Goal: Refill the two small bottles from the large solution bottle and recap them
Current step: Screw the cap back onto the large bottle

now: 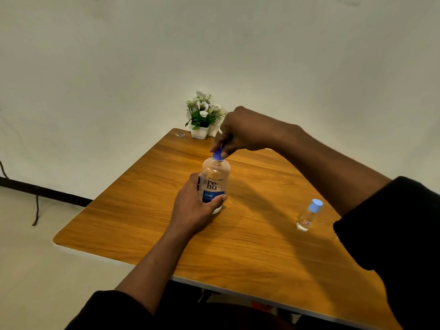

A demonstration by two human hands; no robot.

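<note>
The large clear solution bottle (215, 178) with a blue label stands upright in the middle of the wooden table (262, 246). My left hand (194, 208) is wrapped around its lower body. From above, the fingertips of my right hand (240, 132) pinch its blue cap (218, 155). One small clear bottle (309, 215) with a light blue cap on stands upright to the right, apart from both hands. A second small bottle is not in view.
A white pot of artificial flowers (202, 115) stands at the table's far corner, with a small wrapper (180, 135) beside it. A black cable (35, 210) hangs by the wall on the left. The table's near edge runs diagonally below my arms.
</note>
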